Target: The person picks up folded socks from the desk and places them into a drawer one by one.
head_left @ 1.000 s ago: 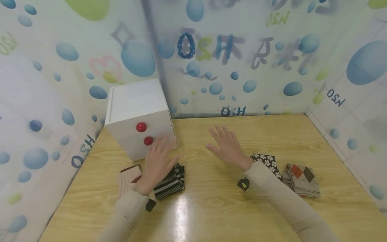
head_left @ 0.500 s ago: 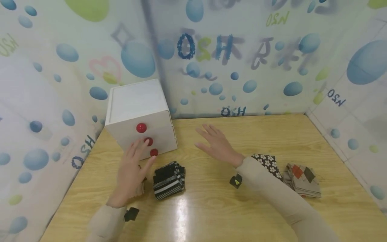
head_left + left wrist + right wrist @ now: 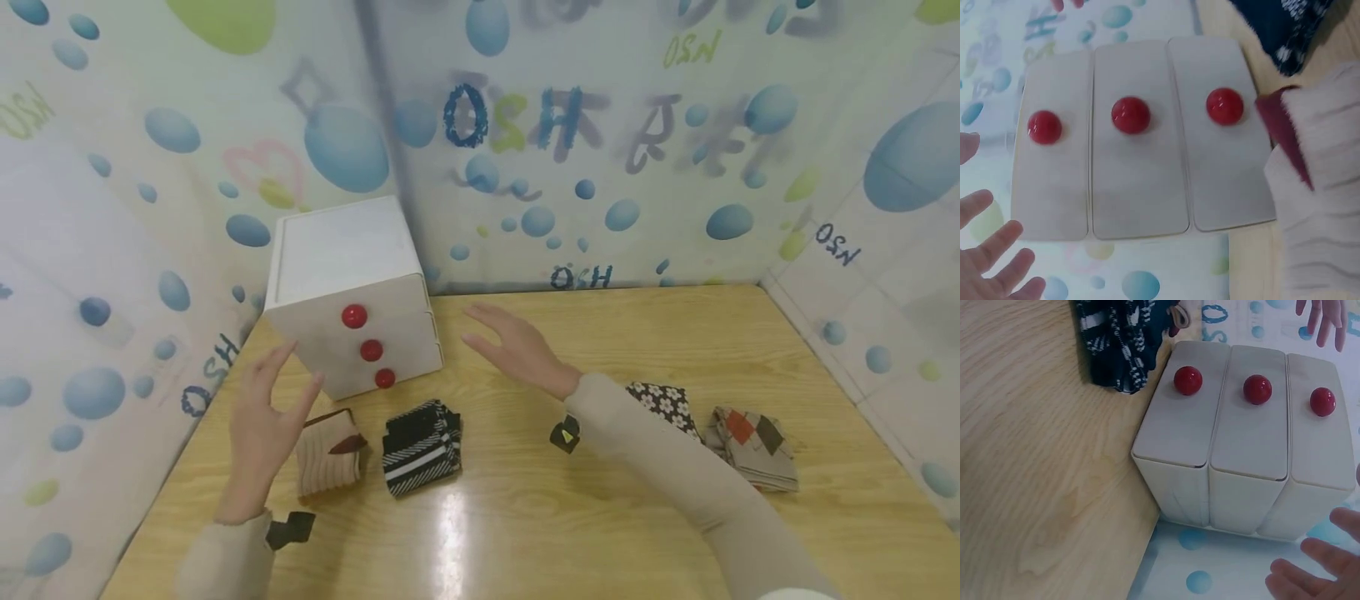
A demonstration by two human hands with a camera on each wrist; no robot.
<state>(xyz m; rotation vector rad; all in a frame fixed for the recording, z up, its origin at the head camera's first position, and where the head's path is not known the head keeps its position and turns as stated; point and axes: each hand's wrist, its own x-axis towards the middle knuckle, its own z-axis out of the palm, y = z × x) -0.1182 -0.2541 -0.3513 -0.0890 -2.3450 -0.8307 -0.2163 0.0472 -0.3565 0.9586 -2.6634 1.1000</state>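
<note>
My left hand [image 3: 262, 425] hovers with fingers spread in front of the white drawer box [image 3: 345, 250], just left of a beige ribbed folded sock [image 3: 330, 458] with a dark red patch. Nothing is in its grasp. To the right of the box, my right hand [image 3: 521, 350] is held above the table, fingers extended and holding nothing. Between the two hands lies a black-and-white striped folded sock [image 3: 422, 450]. Three red knobs mark the drawer fronts, and the drawers look closed in the left wrist view, where the middle knob [image 3: 1130, 115] faces the camera.
On the right side of the wooden table [image 3: 510, 517] lie a dark floral folded cloth [image 3: 667, 406], partly behind my right sleeve, and a beige argyle folded sock [image 3: 753, 446]. Patterned walls [image 3: 600, 167] enclose the table at the back and sides.
My left hand has moved left and toward me, away from the knobs, uncovering the beige sock. My right hand has shifted left toward the box. The box and socks have stayed put.
</note>
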